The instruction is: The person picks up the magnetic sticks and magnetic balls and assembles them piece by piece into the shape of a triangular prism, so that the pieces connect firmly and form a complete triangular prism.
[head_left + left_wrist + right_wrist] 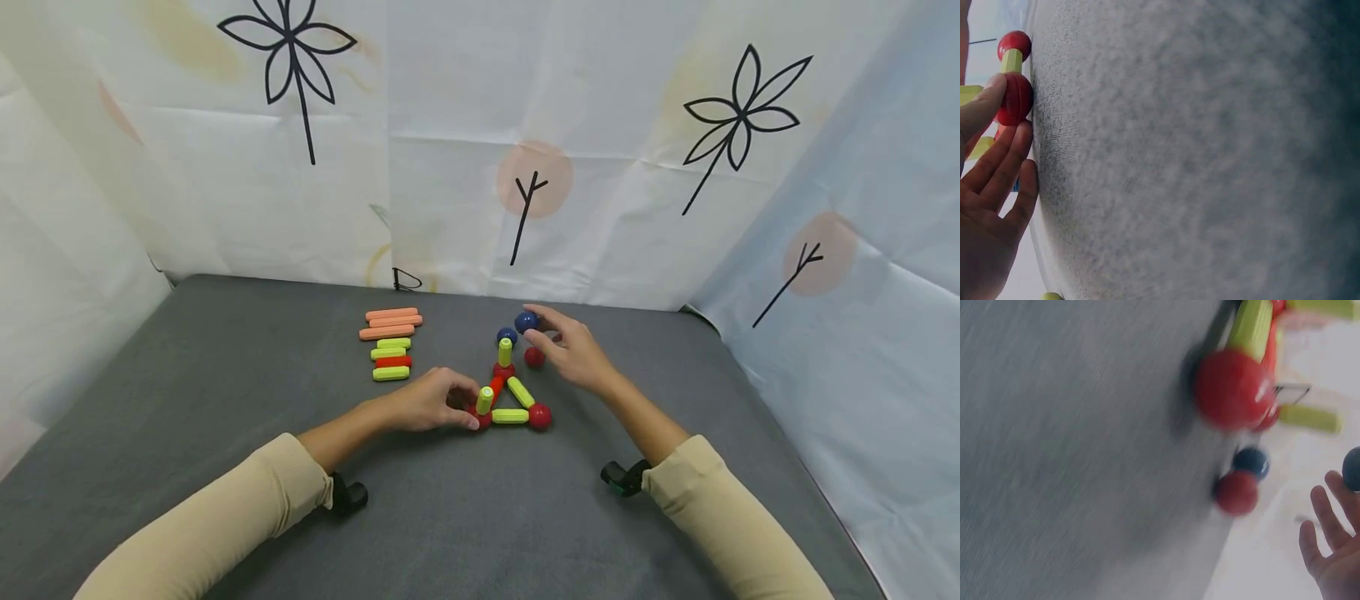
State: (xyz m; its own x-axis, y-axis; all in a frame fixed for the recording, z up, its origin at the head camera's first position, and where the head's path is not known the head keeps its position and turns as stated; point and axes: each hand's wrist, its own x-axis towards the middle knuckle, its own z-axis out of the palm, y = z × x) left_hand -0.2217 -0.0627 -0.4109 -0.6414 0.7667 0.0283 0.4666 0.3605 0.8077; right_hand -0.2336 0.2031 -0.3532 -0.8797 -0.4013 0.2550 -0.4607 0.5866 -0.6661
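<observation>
A triangle of rods and red balls lies on the table, with two yellow-green rods and one red rod point(497, 387) as its sides. Yellow-green rods stand upright on its left red ball point(481, 419) and its far red ball point(504, 371); the right red ball point(540, 417) has none on top. My left hand point(431, 402) holds the left red ball point(1015, 100) between thumb and fingers. Raised behind the triangle, my right hand point(576, 350) pinches a blue ball point(527, 322). That ball point(1352, 469) is partly cut off in the right wrist view.
Beyond the triangle lie another blue ball point(507, 335) and a loose red ball point(534, 357). Orange rods point(387, 332) are lined up at the back left, with shorter yellow-green rods point(391, 373) and a red rod point(393, 362) nearer. A patterned cloth point(450, 167) hangs behind the table.
</observation>
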